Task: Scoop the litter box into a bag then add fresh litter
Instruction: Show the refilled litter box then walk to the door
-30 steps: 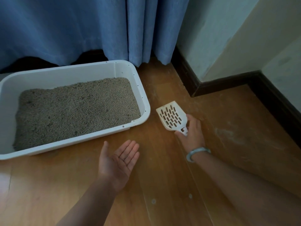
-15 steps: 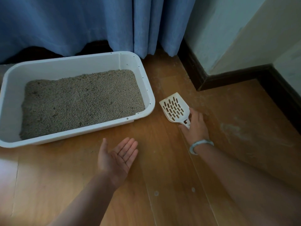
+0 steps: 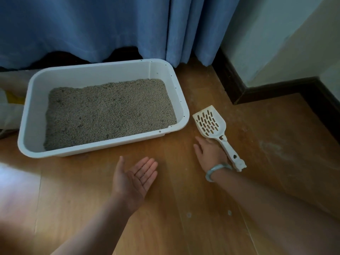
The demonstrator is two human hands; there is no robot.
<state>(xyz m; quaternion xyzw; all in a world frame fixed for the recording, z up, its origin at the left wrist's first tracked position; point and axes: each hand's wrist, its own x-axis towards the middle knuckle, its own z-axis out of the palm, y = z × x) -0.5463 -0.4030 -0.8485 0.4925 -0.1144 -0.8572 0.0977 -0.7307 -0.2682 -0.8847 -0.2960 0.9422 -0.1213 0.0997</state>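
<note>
A white litter box (image 3: 181,100) stands on the wooden floor, holding a level bed of grey litter (image 3: 110,111). To its right a white slotted scoop (image 3: 209,122) lies flat on the floor, handle pointing toward me. My right hand (image 3: 209,153), with a pale bangle at the wrist, lies palm down just left of the handle, touching or nearly touching its side, with no fingers round it. In front of the box, my left hand (image 3: 136,177) is held palm up with straight fingers and holds nothing.
A pale bag (image 3: 9,109) with a yellow patch shows at the left edge beside the box. Blue curtains (image 3: 92,28) hang behind it. A wall corner with dark skirting (image 3: 239,92) juts in at the right. The floor there shows dusty marks (image 3: 270,148).
My right hand gripped the scoop's handle before; now the scoop lies on the floor with its whole handle showing and the hand beside it. My left hand stays palm up.
</note>
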